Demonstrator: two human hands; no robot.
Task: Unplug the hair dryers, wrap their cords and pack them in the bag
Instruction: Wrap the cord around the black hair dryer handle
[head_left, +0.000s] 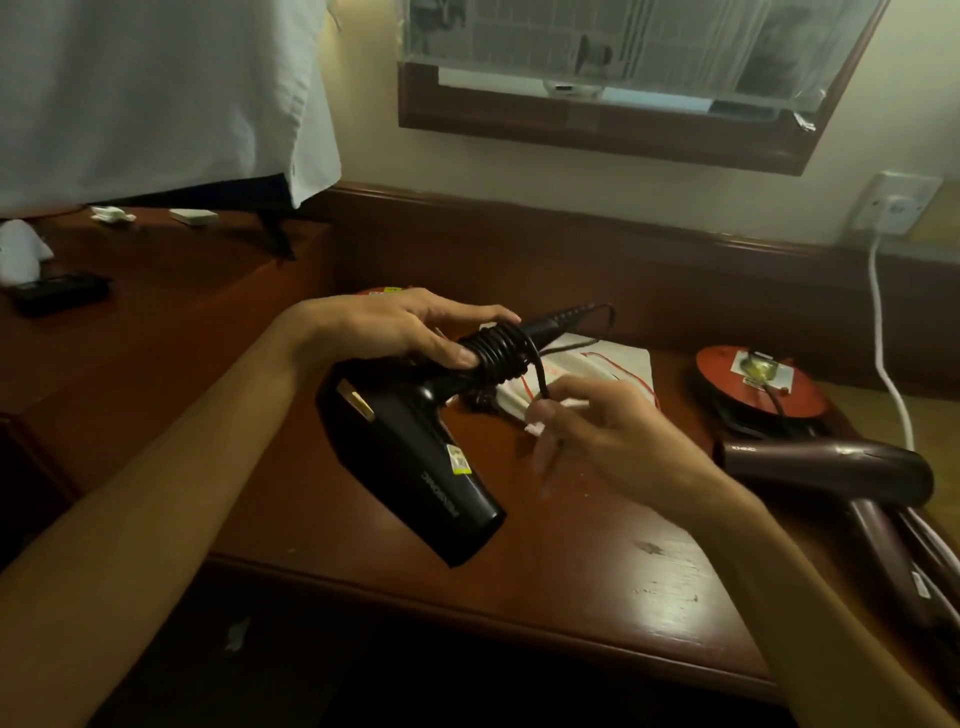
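Observation:
A black hair dryer (415, 467) is held above the wooden desk (571, 571), nozzle pointing down toward me. My left hand (410, 327) grips its handle, thumb pressed beside the black cord (501, 353) coiled in several turns round the handle. My right hand (597, 431) pinches the loose end of that cord just below the coil, slightly blurred. A white bag with red trim (608, 364) lies flat on the desk behind both hands. A second, maroon hair dryer (831, 467) lies at the desk's right edge.
A red round cable reel (758, 384) sits behind the maroon dryer. A white cord (883, 338) hangs from a wall socket (898, 208) at the right. A raised side shelf (130, 312) at the left carries small items; a mirror (623, 78) hangs above.

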